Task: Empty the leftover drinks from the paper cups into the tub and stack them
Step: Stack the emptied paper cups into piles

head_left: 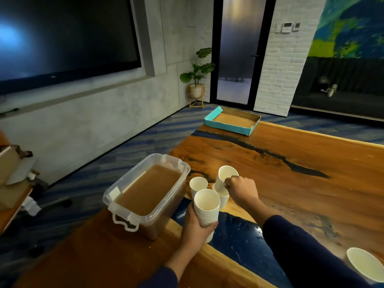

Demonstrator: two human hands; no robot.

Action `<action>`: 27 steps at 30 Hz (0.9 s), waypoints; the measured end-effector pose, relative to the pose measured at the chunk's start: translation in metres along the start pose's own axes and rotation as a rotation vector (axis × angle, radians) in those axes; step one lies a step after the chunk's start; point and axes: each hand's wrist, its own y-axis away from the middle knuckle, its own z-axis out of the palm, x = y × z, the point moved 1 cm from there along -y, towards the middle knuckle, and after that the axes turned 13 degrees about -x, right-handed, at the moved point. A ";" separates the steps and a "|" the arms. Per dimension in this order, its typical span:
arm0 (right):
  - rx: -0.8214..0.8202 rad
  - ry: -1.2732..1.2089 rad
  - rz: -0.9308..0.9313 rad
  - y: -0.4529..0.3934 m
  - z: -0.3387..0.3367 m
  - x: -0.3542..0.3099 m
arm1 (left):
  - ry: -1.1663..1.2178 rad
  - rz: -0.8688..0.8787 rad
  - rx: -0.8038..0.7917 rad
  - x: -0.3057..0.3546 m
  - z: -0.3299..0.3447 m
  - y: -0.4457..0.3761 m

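From the head view, the left hand point(196, 227) grips a stack of cups point(206, 210) upright, just right of the tub point(145, 194), which is full of brown liquid and stands on the desk point(291, 173). The right hand point(241, 189) pinches a tilted cup point(223, 179) by its rim, further right of the tub. One more cup point(198, 186) stands between this cup and the tub. Another cup point(363, 265) lies far right of the tub.

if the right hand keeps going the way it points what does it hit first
It points left, toward the tub. First in line looks like the lone paper cup beside the tub, though depth is unclear. The right hand grips a tilted cup.
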 end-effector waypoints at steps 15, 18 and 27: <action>-0.125 -0.018 -0.032 -0.033 0.057 -0.005 | -0.036 0.014 -0.008 -0.014 -0.014 -0.015; -0.192 0.025 -0.040 -0.038 0.060 -0.010 | -0.023 0.009 0.006 -0.017 -0.020 -0.017; -0.058 -0.011 -0.005 -0.038 0.058 -0.011 | -0.012 0.018 0.013 -0.024 -0.028 -0.020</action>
